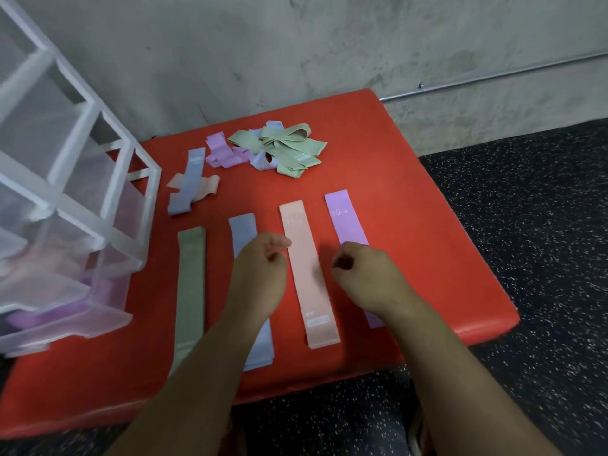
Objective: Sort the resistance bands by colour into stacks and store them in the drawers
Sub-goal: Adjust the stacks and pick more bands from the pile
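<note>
Resistance bands lay on a red padded surface (pixel 418 245). Four were flattened in a side-by-side row running from the middle to the front edge: a green band (pixel 191 284), a blue band (pixel 243 230), a pink band (pixel 304 291) and a purple band (pixel 345 222). A tangled heap of unsorted bands (pixel 283 149), green, blue and purple, sat near the far edge. Just left of it, a loose blue band (pixel 190 179) lay across a loose pink band (pixel 210 187). A translucent drawer unit (pixel 75 199) stood on the left edge, with its lowest drawer (pixel 65 324) pulled out and purple showing inside. The left hand (pixel 260 268) hovered over the blue band and the right hand (pixel 365 271) over the purple band, both with fingers curled in and gripping nothing.
</note>
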